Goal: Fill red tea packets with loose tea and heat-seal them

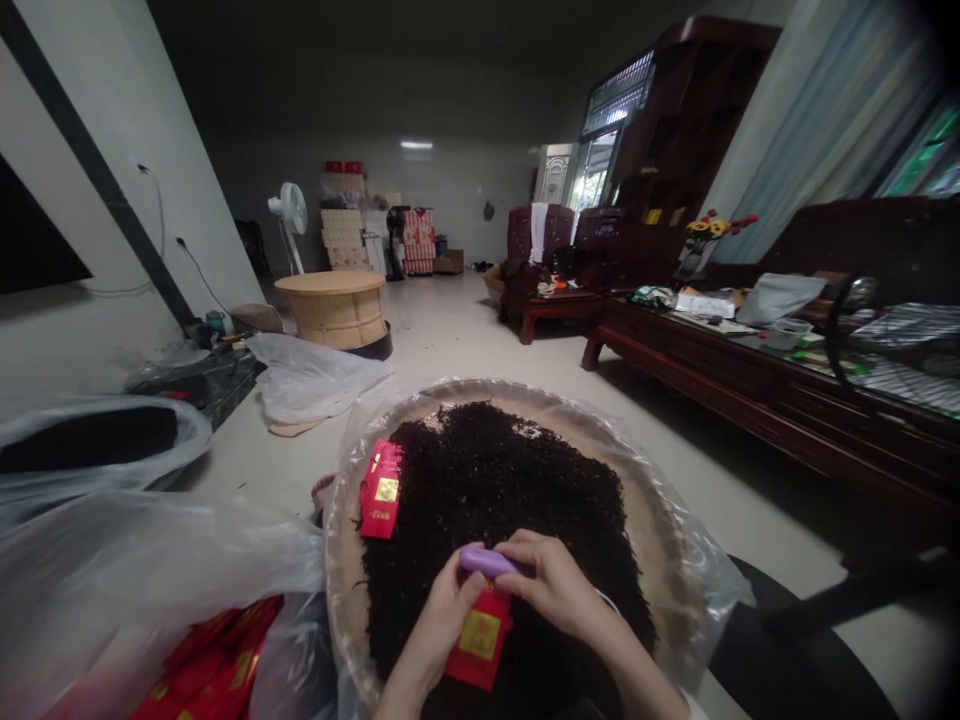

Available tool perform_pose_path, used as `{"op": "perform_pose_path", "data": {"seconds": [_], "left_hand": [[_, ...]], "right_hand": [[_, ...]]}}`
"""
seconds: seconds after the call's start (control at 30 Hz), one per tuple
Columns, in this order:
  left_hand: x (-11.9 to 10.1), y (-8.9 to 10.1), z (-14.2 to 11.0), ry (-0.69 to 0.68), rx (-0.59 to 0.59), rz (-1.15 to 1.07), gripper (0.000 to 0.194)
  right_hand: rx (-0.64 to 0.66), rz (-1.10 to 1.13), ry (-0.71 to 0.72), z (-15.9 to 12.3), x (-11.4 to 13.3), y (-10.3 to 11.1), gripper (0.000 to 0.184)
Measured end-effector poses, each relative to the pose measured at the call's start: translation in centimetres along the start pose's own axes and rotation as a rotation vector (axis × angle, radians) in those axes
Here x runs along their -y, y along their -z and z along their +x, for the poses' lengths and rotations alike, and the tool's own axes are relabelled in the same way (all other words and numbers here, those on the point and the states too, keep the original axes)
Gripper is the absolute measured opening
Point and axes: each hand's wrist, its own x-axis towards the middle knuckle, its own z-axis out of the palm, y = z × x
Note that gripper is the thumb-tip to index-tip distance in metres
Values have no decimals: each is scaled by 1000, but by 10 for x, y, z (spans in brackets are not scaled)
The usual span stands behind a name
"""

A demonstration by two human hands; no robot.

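Observation:
A red packet with a gold square (478, 640) hangs upright over dark, loose tea leaves (510, 470). My left hand (448, 600) is closed on its upper left corner, the thumb in front. Across the packet's top edge lies a small purple oblong tool (486, 562), which looks like a handheld bag sealer. My right hand (553, 578) grips the tool's right end, fingers bent over it. Another red packet (382, 490) rests on the leaves at the left rim. The leaves fill a round, plastic-lined tray (667, 520).
At lower left, a clear plastic bag (172, 560) holds several red packets (214, 660). Behind it stands another bag of dark leaves (90, 438). A round wooden stand (330, 310) and a white fan (292, 210) are farther back. A long, cluttered wooden table (750, 380) runs along the right.

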Motion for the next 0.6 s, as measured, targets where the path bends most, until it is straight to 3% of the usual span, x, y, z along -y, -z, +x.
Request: {"op": "perform_pose_path", "data": {"seconds": [0.13, 0.6], "left_hand": [[4, 0, -3, 109, 20, -14, 77], [7, 3, -2, 171, 51, -122, 88]], "right_hand": [[-6, 34, -36, 0, -3, 0, 10], [14, -13, -2, -1, -9, 2, 13]]}}
